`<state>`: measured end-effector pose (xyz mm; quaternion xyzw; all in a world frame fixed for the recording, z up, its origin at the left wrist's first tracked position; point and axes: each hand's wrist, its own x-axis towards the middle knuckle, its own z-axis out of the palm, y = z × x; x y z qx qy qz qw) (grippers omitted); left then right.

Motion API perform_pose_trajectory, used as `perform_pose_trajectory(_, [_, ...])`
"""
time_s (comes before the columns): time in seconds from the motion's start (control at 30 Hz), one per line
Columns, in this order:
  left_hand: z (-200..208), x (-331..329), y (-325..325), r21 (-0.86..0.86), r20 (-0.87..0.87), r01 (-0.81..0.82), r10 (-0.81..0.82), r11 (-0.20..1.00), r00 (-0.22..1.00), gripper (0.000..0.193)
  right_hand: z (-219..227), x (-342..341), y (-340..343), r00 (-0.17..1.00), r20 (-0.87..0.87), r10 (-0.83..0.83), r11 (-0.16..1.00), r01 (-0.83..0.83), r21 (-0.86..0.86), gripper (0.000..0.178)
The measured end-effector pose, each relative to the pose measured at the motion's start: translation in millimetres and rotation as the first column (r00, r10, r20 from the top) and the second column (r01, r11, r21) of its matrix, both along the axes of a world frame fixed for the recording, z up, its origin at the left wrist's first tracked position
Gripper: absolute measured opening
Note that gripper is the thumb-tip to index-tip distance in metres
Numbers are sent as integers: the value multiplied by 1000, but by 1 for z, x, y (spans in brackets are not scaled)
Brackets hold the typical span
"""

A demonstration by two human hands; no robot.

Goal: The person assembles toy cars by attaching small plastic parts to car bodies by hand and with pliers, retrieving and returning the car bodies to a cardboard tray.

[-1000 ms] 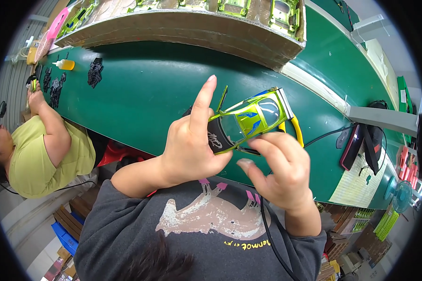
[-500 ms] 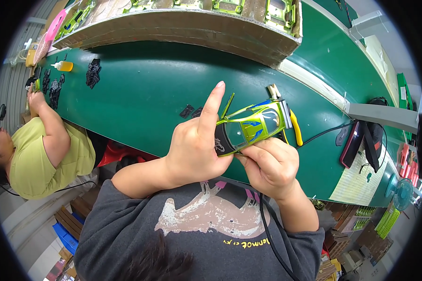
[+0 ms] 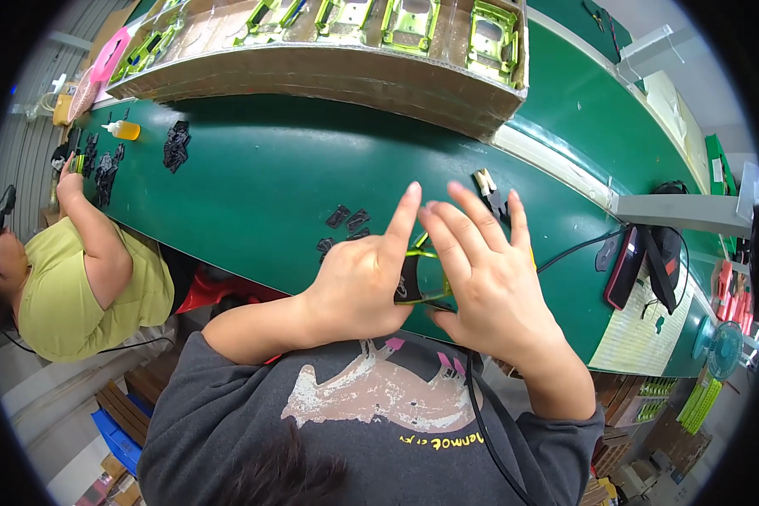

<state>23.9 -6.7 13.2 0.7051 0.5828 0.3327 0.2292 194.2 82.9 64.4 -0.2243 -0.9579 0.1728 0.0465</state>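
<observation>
While your left hand [image 3: 352, 278] holds the car [image 3: 427, 278], your right hand [image 3: 499, 291] spread wide over it, black parts [image 3: 337, 217] on the counter [image 3: 253, 194].

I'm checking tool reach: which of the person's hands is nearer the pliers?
Right. The right hand partly covers the pliers in this view; the left hand is farther left, holding the toy car.

I held the shiny green car body [image 3: 431, 280] with its black end against my left fingers [image 3: 403, 221], windowed side up; my spread right fingers [image 3: 455, 236] covered most of its other end.
</observation>
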Motion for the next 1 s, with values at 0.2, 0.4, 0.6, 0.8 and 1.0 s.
perform_pose_trajectory(0.2, [5, -8, -4, -24, -39, -39, 39, 999, 998, 107, 1, 1, 4, 997, -64, 41, 999, -40, 5, 59])
perform_pose_trajectory(0.4, [6, -18, -4, 159, -105, 155, -140, 975, 985, 87, -3, 9, 4, 989, -146, -2, 970, -33, -240, 68])
perform_pose_trajectory(0.6, [21, -56, -3, 201, 29, 61, -69, 978, 997, 43, -2, -5, 12, 971, -173, -165, 836, 45, -546, 102])
perform_pose_trajectory(0.8, [80, -178, 27, 108, 246, -416, 381, 903, 891, 16, -13, 6, 24, 864, -370, -342, 864, 135, -484, 102])
perform_pose_trajectory(1.0, [145, -333, 112, 58, 156, -383, 370, 922, 916, 16, -25, 10, 8, 867, -300, -398, 824, 195, -532, 75])
